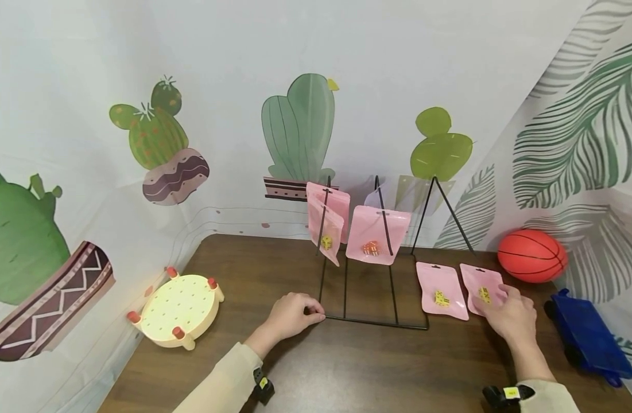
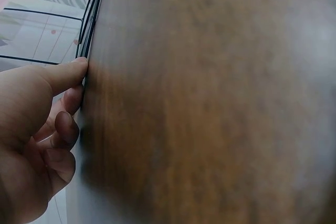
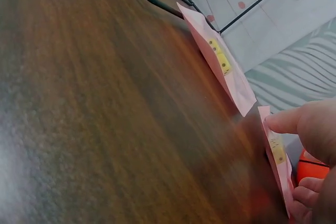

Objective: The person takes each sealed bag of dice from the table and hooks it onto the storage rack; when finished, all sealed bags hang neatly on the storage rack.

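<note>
A black wire rack [image 1: 345, 292] stands on the table, its base frame toward me and prongs rising behind. My left hand [image 1: 295, 314] pinches the front left corner of that base between thumb and fingers; the left wrist view shows the thumb [image 2: 73, 72] on the wire. Two pink pouches lie right of the rack. The nearer one [image 1: 434, 272] has yellow dice showing through its window. On the outer pouch [image 1: 476, 276], also with yellow dice, my right hand [image 1: 514, 315] grips the right edge, thumb on one side and fingers curled at the other.
On the rack's prongs hang a pink pouch with orange dice [image 1: 359, 226] and, to its left, pink pouches with yellow dice [image 1: 318, 223]. A red toy basketball [image 1: 532, 255] and a blue toy cart [image 1: 589, 332] are at the right. A cream pegged disc [image 1: 178, 304] sits at the left.
</note>
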Available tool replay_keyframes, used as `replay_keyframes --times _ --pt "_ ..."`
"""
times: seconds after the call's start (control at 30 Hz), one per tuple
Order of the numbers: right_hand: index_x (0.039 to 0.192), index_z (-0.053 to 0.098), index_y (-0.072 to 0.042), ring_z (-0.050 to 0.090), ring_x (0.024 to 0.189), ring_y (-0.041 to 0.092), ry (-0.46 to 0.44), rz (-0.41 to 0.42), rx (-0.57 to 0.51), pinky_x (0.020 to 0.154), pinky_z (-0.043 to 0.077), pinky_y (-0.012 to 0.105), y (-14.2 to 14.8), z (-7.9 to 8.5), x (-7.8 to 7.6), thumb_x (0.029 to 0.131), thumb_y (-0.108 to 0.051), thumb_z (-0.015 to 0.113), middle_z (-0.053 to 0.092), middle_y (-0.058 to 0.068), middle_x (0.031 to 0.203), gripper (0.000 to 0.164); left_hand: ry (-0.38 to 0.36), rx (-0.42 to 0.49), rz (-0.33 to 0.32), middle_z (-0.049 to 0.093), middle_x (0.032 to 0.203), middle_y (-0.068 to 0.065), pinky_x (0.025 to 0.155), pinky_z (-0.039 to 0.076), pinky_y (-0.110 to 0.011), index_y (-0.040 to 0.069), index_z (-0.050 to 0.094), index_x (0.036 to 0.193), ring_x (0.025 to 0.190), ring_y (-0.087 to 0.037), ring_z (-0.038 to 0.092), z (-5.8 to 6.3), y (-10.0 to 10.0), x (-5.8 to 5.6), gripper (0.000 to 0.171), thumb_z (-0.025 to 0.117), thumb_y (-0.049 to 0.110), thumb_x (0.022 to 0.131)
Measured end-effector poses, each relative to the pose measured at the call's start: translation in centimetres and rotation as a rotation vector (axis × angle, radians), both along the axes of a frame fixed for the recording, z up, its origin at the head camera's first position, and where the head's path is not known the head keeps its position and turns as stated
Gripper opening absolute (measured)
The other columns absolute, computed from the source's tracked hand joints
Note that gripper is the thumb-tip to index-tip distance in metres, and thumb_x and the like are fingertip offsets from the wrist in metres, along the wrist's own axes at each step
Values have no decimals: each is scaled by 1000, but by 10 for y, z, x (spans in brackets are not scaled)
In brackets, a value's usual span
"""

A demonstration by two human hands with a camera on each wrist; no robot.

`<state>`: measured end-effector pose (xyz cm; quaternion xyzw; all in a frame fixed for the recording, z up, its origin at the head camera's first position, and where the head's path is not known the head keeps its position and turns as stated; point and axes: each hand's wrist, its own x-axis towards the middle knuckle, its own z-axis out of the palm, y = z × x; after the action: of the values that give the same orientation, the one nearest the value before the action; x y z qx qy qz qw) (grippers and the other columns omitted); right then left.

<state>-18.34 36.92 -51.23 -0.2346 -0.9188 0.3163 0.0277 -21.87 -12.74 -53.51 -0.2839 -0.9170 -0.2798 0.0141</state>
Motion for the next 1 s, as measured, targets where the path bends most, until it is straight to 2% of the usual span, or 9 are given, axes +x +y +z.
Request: replay_keyframes --times 0.13,0.3,0.43,0.7,0.8,1.0 --pt "151 31 10 17 137 66 2 -22 17 106 23 75 0 -3 -1 93 -45 73 25 46 147 91 -1 -2 -2 61 77 24 59 44 -26 32 80 90 67 2 54 0 0 0 3 82 34 91" --pt "151 29 11 17 138 65 -5 -40 0 108 23 74 1 -5 -2 92 -39 74 23 47 147 89 -5 -10 4 60 78 25 59 44 -26 32 80 90 67 2 54 0 0 0 5 81 37 91" --pt "152 26 12 22 137 64 -5 -33 -15 107 27 74 3 -6 -1 92 -37 75 26 46 147 92 -2 -12 6 60 77 25 58 44 -26 32 80 90 66 2 54 -1 0 0 6 81 37 92" --pt "155 20 11 29 136 62 -41 -27 -53 108 28 72 11 -4 3 92 -47 74 29 44 151 101 -10 -7 5 60 78 26 59 44 -25 33 80 90 67 3 55 0 0 0 6 80 38 92" --pt "155 19 10 30 134 63 -40 -24 -71 106 29 73 14 -3 6 89 -49 77 29 43 151 106 -16 -10 11 60 78 27 59 44 -26 33 79 90 67 2 55 0 0 0 6 80 39 92" --pt "156 18 8 36 130 62 -1 -26 -95 101 33 73 18 -1 12 83 -42 85 34 44 147 111 -8 -12 9 60 78 27 60 44 -25 33 79 90 68 3 55 -2 0 -1 6 80 39 92"
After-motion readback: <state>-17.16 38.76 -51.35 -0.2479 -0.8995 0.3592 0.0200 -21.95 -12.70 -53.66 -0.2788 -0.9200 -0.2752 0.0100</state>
